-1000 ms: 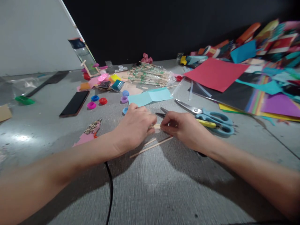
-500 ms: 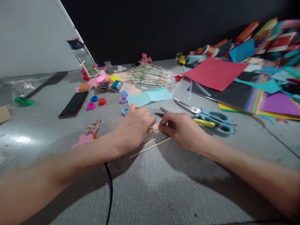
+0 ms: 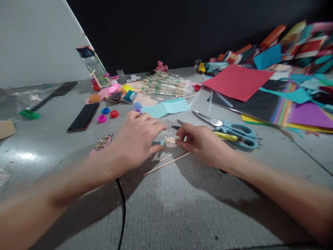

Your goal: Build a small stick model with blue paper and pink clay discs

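At frame centre, the right hand (image 3: 205, 144) pinches a small, light, likely snappable stick bundle (image 3: 171, 140) by its end, while the left hand (image 3: 135, 142) fingers hover spread.

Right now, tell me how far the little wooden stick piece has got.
Done so far: a short bundle of pale wooden stick pieces exists, with a small light blue bit at its left end. In hand: the right hand pinches the bundle, while the left hand hovers open beside it. Left: two long thin wooden sticks lie unused on the grey table, and the blue-handled scissors rest untouched.
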Demonstrator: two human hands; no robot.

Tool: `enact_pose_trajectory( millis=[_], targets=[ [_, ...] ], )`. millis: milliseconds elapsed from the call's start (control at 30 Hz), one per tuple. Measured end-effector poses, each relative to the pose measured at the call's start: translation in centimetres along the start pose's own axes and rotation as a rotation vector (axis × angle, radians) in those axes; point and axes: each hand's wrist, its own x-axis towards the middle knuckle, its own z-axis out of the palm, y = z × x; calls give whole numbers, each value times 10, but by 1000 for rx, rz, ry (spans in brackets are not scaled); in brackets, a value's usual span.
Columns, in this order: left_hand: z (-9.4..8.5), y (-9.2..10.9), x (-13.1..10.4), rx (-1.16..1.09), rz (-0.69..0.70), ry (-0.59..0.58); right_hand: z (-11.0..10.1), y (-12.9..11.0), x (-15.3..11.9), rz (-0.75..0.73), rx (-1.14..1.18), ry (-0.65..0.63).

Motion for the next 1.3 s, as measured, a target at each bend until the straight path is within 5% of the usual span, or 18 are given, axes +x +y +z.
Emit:
enact_pose_trajectory(
  millis=[300, 600, 767, 833, 900, 1033, 1167, 1300],
  targets=[
    [2, -33, -30, -178, -168, 83, -6, 2, 2, 19, -45, -7],
    [9, -25, -45, -289, -215, 303, -2, -1, 2, -146, -201, -84],
    [4, -1, -58, -372, -240, 524, -16, -9, -5, -6, 0, -104],
    [2, 16, -63, -492, -275, 488, -19, -18, -12, 59, 234, -137],
    [2, 33, -67, -681, -316, 324, -16, -30, -20, 72, 412, -135],
    [8, 54, -67, -1107, -344, 37, 0, -54, -34, -30, 433, -131],
    [13, 55, -61, -1249, -394, 106, -5, -58, -34, -46, 413, -222],
    [13, 49, -53, -1252, -449, 232, -37, -32, -16, -53, 130, 20]
  ],
)
